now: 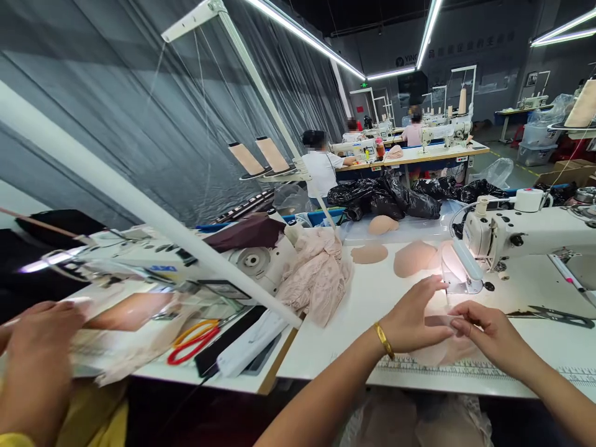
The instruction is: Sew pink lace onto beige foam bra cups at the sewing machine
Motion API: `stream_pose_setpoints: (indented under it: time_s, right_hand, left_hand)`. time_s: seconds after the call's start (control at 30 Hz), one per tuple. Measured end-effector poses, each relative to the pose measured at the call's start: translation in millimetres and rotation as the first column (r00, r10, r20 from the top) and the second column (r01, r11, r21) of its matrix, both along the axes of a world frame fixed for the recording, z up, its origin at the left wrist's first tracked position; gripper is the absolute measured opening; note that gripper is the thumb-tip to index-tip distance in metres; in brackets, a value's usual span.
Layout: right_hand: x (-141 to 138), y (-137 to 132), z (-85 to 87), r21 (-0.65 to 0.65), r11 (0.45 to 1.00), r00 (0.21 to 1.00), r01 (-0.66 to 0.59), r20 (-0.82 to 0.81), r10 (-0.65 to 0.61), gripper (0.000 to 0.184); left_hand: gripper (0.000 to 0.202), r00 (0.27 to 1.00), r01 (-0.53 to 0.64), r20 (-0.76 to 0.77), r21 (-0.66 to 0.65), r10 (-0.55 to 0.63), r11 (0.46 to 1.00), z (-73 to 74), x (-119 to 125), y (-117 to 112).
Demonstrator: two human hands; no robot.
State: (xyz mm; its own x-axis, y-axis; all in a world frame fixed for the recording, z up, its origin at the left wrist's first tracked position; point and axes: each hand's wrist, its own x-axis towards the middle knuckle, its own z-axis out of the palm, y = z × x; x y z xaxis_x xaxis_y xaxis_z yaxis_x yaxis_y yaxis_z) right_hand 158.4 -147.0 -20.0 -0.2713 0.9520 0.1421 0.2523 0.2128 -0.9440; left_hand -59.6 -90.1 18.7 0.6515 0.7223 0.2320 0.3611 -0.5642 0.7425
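Note:
My left hand (410, 320), with a gold bracelet on its wrist, lies on the white sewing table (354, 310) just in front of the lit needle area of the white sewing machine (512, 239). Its fingers are curled on one end of a pale, thin fabric strip (440, 321). My right hand (487, 332) pinches the other end of that strip. Under both hands lies a beige padded cup (435, 355), partly hidden by them.
More beige cups (412, 257) and a heap of pink lace fabric (316, 276) lie behind my hands. Scissors (561, 315) rest at the right. Another person's hand (37, 366) and a second machine (139, 267) are at the left. Other workers sit at far tables.

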Motion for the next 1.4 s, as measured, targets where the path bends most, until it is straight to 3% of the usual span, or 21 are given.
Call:
stream_pose_setpoints:
  time_s: [0.03,0.1,0.13,0.2,0.27,0.33,0.4,0.43,0.5,0.57,0.7,0.8,0.97,1.17,1.4]
  right_hand:
    - [1,-2,5.6,0.078,0.996,0.996,-0.043,0.087,0.036,0.024]
    - [6,-4,16.0,0.273,0.960,0.978,-0.057,0.208,-0.001,0.018]
    - [8,-3,20.0,0.385,0.923,0.971,-0.019,0.226,-0.074,0.016]
    - [10,-1,24.0,0.584,0.808,0.946,0.084,0.208,-0.249,0.012]
    - [11,3,21.7,0.696,0.703,0.915,0.145,0.175,-0.362,0.012]
    - [11,11,13.5,0.741,0.663,0.898,0.110,0.211,-0.385,0.018]
    - [14,23,1.4,0.763,0.646,0.870,-0.015,0.328,-0.368,0.024]
    - [18,29,-5.0,0.762,0.641,0.848,-0.089,0.396,-0.352,0.027]
    - [29,43,-16.6,0.733,0.642,0.801,-0.224,0.513,-0.307,0.031]
    - [43,56,-25.1,0.688,0.657,0.769,-0.309,0.587,-0.253,0.032]
    - [66,65,-32.9,0.608,0.690,0.717,-0.392,0.672,-0.185,0.031]
    - [73,61,-33.6,0.593,0.715,0.720,-0.370,0.670,-0.183,0.033]
    - [76,54,-28.5,0.544,0.775,0.704,-0.322,0.685,-0.189,0.035]
    - [75,55,-22.6,0.484,0.823,0.715,-0.297,0.684,-0.143,0.032]
    - [72,54,-20.2,0.467,0.827,0.691,-0.312,0.709,-0.140,0.029]
  left_hand:
    - [0.061,0.991,0.133,-0.009,-0.052,-0.134,0.990,2.6,1,6]
    - [0.052,0.953,0.279,-0.058,-0.214,-0.298,0.936,6.8,1,17]
    - [0.039,0.949,0.270,-0.090,-0.257,-0.301,0.928,8.1,1,22]
    - [0.020,0.971,0.160,-0.140,-0.230,-0.195,0.960,9.3,-1,27]
    - [0.014,0.992,0.011,-0.125,-0.051,-0.018,0.999,8.6,-6,29]
    - [0.010,0.993,-0.071,-0.076,0.257,0.094,0.964,6.0,-12,29]
    - [0.009,0.987,-0.030,-0.109,0.584,0.115,0.811,1.2,-17,30]
    - [0.011,0.980,0.048,-0.174,0.680,0.097,0.731,-1.8,-18,30]
    - [0.019,0.934,0.255,-0.358,0.699,0.019,0.668,-7.9,-15,32]
    - [0.028,0.871,0.400,-0.487,0.633,-0.061,0.663,-13.0,-3,35]
    - [0.008,0.798,0.494,-0.595,0.556,-0.095,0.669,-21.6,33,47]
    - [0.009,0.764,0.487,-0.644,0.528,-0.046,0.695,-33.6,51,57]
    - [0.013,0.842,0.374,-0.539,0.607,0.017,0.701,-54.4,51,59]
    - [0.015,0.872,0.356,-0.489,0.599,-0.024,0.717,-58.3,51,58]
    - [0.029,0.907,0.297,-0.420,0.657,0.009,0.693,-59.6,54,56]
